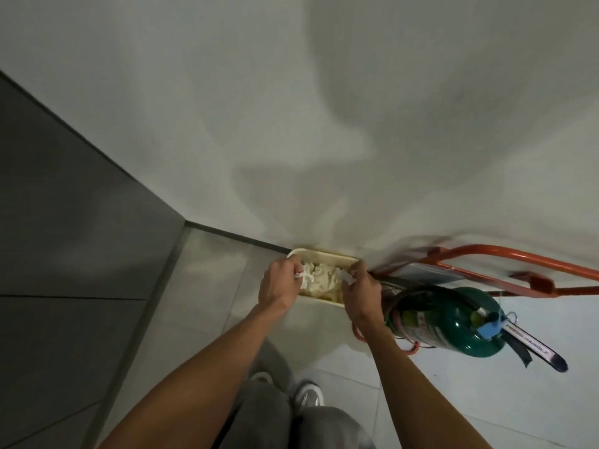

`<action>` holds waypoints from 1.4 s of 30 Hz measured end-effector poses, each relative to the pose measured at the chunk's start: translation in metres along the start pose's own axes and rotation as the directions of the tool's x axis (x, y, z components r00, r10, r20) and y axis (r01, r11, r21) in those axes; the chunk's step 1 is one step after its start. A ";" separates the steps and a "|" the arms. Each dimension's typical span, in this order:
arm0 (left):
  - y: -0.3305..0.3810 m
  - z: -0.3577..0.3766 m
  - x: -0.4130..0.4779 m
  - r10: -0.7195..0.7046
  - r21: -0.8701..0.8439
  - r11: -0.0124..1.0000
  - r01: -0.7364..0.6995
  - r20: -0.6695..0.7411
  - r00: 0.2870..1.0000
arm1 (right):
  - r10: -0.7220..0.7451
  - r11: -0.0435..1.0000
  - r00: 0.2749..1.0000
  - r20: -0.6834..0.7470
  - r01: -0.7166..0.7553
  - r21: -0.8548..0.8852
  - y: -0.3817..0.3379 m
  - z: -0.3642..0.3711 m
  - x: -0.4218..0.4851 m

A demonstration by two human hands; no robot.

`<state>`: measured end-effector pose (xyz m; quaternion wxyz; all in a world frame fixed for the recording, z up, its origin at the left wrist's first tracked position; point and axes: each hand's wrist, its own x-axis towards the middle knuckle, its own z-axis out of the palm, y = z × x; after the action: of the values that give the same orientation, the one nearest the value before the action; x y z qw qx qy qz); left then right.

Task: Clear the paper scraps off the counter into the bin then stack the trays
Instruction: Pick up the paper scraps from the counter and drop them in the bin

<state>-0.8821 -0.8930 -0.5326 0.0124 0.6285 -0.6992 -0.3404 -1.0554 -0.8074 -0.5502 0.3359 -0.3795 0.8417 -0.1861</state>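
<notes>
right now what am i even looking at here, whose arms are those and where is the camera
The camera sits on a person's head, looking down, so the arms are their own. The left hand and right hand each pinch small white paper scraps over a cream bin that stands on the tiled floor against the wall. Crumpled paper already lies inside it. Beside the bin, on the right, stands a green extinguisher-like cylinder and an orange metal frame. Below are the person's grey trousers and shoes. No counter or trays show here.
</notes>
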 end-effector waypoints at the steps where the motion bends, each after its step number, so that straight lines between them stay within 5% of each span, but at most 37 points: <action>1: -0.007 0.019 0.015 0.000 0.025 1.000 -0.001 0.025 1.000 | 0.004 0.999 1.000 0.020 -0.003 -0.037 0.011 0.012 0.012; 5: -0.029 0.067 0.053 0.006 0.126 0.991 -0.041 0.268 0.964 | 0.052 0.984 0.982 0.179 -0.020 -0.178 0.040 0.046 0.041; 8: -0.028 0.062 0.050 0.014 0.138 0.989 -0.061 0.321 0.947 | 0.046 0.978 0.979 0.201 -0.003 -0.208 0.034 0.044 0.040; 16: 0.011 -0.098 -0.043 0.024 0.093 0.995 -0.039 0.158 0.987 | -0.118 0.981 0.983 0.139 0.137 -0.137 -0.095 -0.050 -0.048; 24: 0.041 -0.325 -0.198 -0.042 -0.077 0.997 0.027 -0.191 0.981 | -0.420 0.893 0.899 0.122 0.433 -0.124 -0.291 -0.167 -0.205; 33: -0.034 -0.503 -0.352 -0.248 -0.223 0.965 0.139 -0.595 0.765 | -0.769 0.609 0.588 0.251 0.793 0.009 -0.467 -0.168 -0.331; 42: -0.209 -0.570 -0.462 -0.535 -0.440 0.845 0.305 -0.695 0.480 | -0.917 0.305 0.237 0.322 0.935 0.181 -0.603 -0.048 -0.432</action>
<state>-0.3499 -0.7410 -0.0084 0.3192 0.8576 -0.3900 -0.1024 -0.5697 -0.8620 0.0095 0.3020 -0.8370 0.3800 -0.2525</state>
